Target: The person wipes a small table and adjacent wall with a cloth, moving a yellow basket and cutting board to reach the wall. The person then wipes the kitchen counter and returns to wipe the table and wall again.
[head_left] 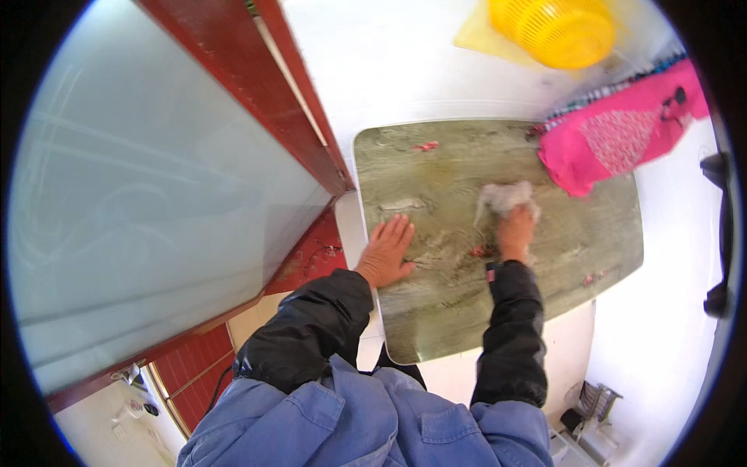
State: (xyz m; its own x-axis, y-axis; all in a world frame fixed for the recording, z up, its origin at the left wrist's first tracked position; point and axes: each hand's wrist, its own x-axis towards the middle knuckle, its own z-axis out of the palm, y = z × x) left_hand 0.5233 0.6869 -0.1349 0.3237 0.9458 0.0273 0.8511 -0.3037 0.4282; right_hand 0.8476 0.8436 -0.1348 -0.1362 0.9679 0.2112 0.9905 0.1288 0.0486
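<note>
My left hand (387, 251) lies flat on the left edge of a green-brown patterned tabletop (451, 319), fingers stretched out. Over the right part of the table, my right hand (516, 233) is closed on a pale greyish cloth (510, 198) pressed against the surface. The cloth bunches out beyond the fingers, and most of the fingertips are hidden by it or blurred. Streaks and several reddish patches show on the tabletop around both hands. Black sleeve covers reach down to both wrists.
A bright pink cloth bundle (618, 140) rests over the table's far right corner. Beyond it, a yellow plastic basket (564, 31) is at the white wall. A red-framed door with a frosted panel (156, 187) stands close on the left. A metal rack (595, 405) is at the lower right.
</note>
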